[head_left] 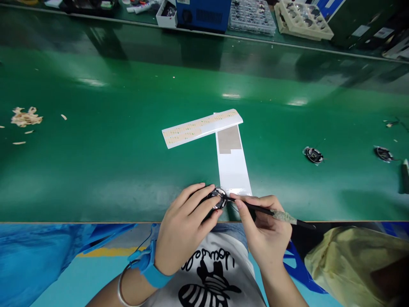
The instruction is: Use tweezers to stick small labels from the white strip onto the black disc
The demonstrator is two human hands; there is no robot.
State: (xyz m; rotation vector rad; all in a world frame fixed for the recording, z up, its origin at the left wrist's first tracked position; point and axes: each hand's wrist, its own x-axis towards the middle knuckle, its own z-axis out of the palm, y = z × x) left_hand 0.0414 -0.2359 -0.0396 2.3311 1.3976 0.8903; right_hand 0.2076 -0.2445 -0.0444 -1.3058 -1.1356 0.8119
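Observation:
My left hand (188, 224) presses its fingers around a small round black electronic part (220, 197) and steadies it at the table's front edge. In my right hand (266, 228) is a slim black tool (258, 208) with tape wound round its shaft, gripped between thumb and fingers. The tool's tip meets the right side of the round part; whether it is a single rod or tweezers I cannot tell. Just beyond my hands lies a white backing sheet (234, 170) with a grey patch. A strip of small tan stickers (201, 128) rests across its far end.
Two similar round parts (313, 155) (383, 154) lie to the right on the green table (128, 94). Pale scraps (26, 117) are heaped at far left. Along the back shelf stand a blue box (203, 15), a clear tray (252, 16) and a cream tray (303, 19).

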